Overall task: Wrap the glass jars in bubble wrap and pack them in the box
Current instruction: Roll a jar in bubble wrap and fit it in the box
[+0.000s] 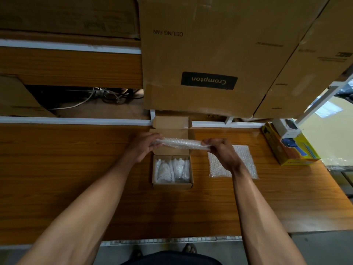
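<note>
- Where the work was done, a glossy wood-grain table (pixel 76 178) was seen, edged at the back by a white rail, with large brown cartons (pixel 210 54) stacked behind it.
- A yellow printed box (pixel 292 150) lay at the table's right end; its print was too blurred to be read.
- A rolled bundle of bubble wrap (pixel 181 144) was held level above the small cardboard box (pixel 172 185), the left hand (pixel 143 148) curled round one end and the right hand (pixel 223 152) pinching the other.
- Whatever lay inside the bundle could not be made out.
- Two clear glass jars (pixel 172 170), partly veiled by wrap, were seen lying side by side in the open box.
- A flat dimpled sheet (pixel 246 161) was partly hidden under the right wrist.
</note>
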{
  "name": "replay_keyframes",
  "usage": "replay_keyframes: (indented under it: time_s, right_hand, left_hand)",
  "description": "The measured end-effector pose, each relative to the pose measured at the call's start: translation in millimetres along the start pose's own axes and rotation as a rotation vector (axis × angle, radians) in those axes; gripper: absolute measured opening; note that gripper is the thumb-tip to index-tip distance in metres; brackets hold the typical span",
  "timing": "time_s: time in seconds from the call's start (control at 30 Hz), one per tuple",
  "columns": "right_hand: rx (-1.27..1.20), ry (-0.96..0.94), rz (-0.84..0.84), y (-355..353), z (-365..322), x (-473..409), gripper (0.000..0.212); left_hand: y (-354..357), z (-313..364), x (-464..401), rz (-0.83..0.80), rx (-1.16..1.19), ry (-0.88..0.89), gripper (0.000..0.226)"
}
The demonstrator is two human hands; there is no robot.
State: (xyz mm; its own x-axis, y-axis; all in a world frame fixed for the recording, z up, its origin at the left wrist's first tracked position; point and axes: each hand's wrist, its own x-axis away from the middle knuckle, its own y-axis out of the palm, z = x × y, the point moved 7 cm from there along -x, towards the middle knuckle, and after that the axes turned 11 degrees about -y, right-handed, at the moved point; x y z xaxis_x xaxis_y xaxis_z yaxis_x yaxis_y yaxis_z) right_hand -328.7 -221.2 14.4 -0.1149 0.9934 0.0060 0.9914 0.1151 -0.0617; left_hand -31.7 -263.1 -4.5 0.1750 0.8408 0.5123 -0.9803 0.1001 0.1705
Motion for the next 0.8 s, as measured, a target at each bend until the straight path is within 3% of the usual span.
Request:
replay_keyframes:
  time_s: [0.17,0.47,0.63,0.8]
  right_hand:
    - [0.139,0.000,-0.041,4.2,1.3,-2.8,0.018]
    - [0.291,0.117,-0.341,38.7,-5.0,-1.8,0.055]
    - [0.396,0.125,-0.489,55.1,4.5,1.3,0.045]
    - [0.455,0.132,-0.465,61.7,15.7,-4.5,0.033]
  left_hand:
    - [-3.3,-4.3,-0.7,0.052,-0.168,0.041,0.028]
    - [-15.5,-10.6,2.1,0.139,-0.314,0.058,0.030]
    - [-23.3,-12.0,6.0,0.163,-0.313,0.088,0.030]
    - [-27.1,-8.0,9.7,0.156,-0.315,0.131,0.030]
